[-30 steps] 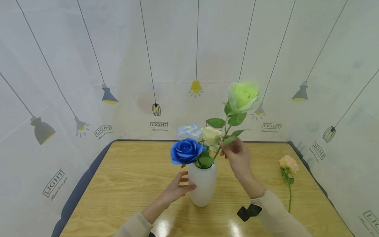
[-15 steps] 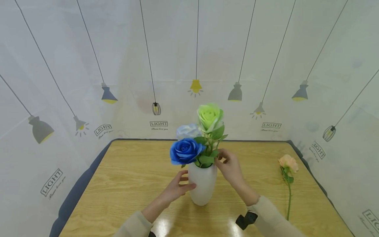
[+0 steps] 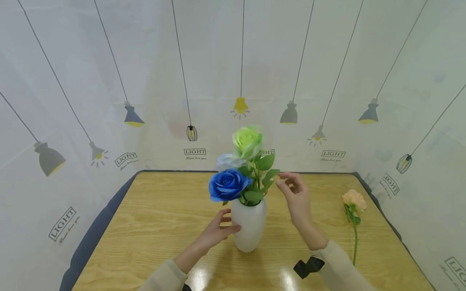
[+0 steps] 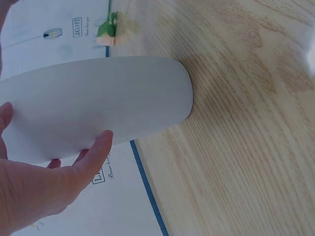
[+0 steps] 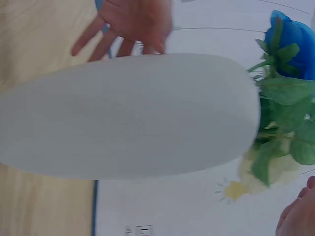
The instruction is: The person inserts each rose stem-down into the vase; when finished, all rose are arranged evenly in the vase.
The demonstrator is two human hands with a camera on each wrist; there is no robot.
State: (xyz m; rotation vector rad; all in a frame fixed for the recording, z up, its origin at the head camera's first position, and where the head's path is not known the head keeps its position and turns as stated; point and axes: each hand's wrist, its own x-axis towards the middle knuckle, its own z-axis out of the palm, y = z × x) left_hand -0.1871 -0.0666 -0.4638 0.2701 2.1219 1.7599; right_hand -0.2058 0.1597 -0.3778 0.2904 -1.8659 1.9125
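Note:
A white vase [image 3: 249,226] stands upright on the wooden table. My left hand [image 3: 216,232] holds its left side, thumb toward me and the other fingers farther round, as the left wrist view shows with the vase [image 4: 108,98]. In it are a blue rose [image 3: 228,185], a pale blue rose [image 3: 229,161] and a tall green rose [image 3: 247,140]. A cream rose [image 5: 283,169] among the leaves shows in the right wrist view; the head view hides it. My right hand [image 3: 299,198] is right of the bouquet, loosely bent fingertips at a green leaf [image 3: 270,177], holding no stem.
One peach rose [image 3: 354,201] lies on the right of the table [image 3: 164,218], its stem toward me. Behind the table hangs a pale backdrop [image 3: 204,60] printed with lamps. Each wrist wears a strap; a black camera [image 3: 308,266] shows on the right one.
The green rose has come left and down into the vase and now leans left. My right hand has let go of its stem and drawn back right. My left hand stays on the vase.

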